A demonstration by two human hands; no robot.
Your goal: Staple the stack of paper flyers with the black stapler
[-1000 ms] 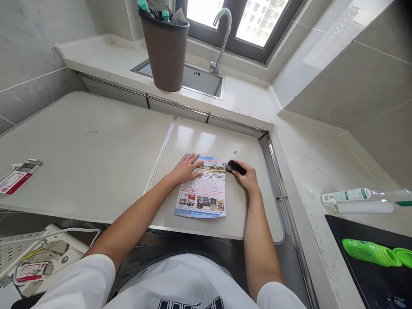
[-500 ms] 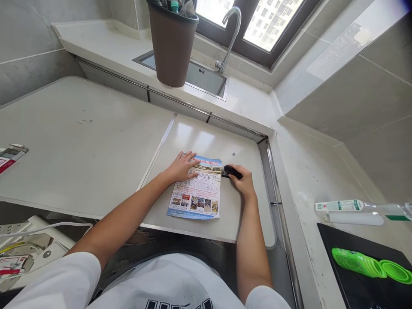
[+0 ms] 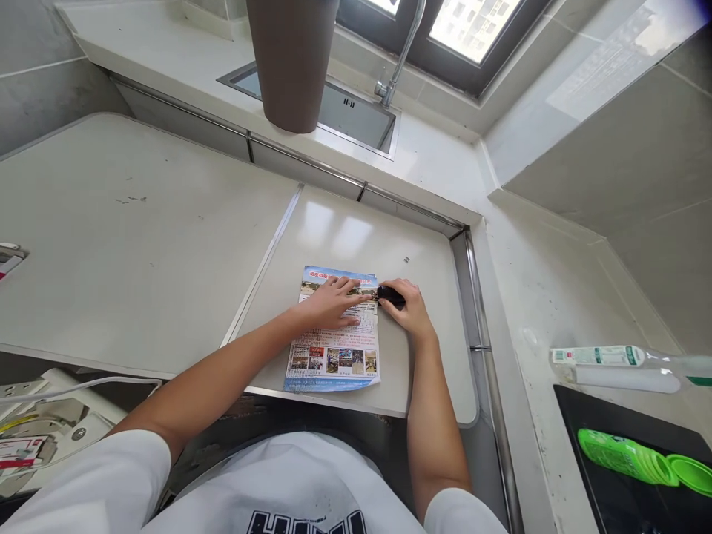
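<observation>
A printed flyer (image 3: 334, 361) with a blue border and rows of small photos lies flat on the white folding table (image 3: 183, 282). My left hand (image 3: 332, 302) rests on its upper half, fingers spread and pointing right. At the flyer's right edge, my right hand (image 3: 410, 305) is wrapped round a black stapler (image 3: 391, 297). The stapler's front end meets the paper's edge close to my left fingertips. Whether its jaws are pressed together is hard to see. Two small staples (image 3: 406, 259) lie on the table beyond my right hand.
A brown bin (image 3: 292, 67) stands at the sink (image 3: 356, 115) behind the table. To the right, a clear bottle (image 3: 623, 368) and a green bottle (image 3: 626, 454) lie on the counter side. A metal rail (image 3: 481, 311) borders the table. A partly cut-off red-and-white packet (image 3: 10, 261) sits far left.
My left hand has slid right across the flyer, towards the stapler. The stapler and my right hand have shifted slightly left at the paper's edge. The camera view has tilted down.
</observation>
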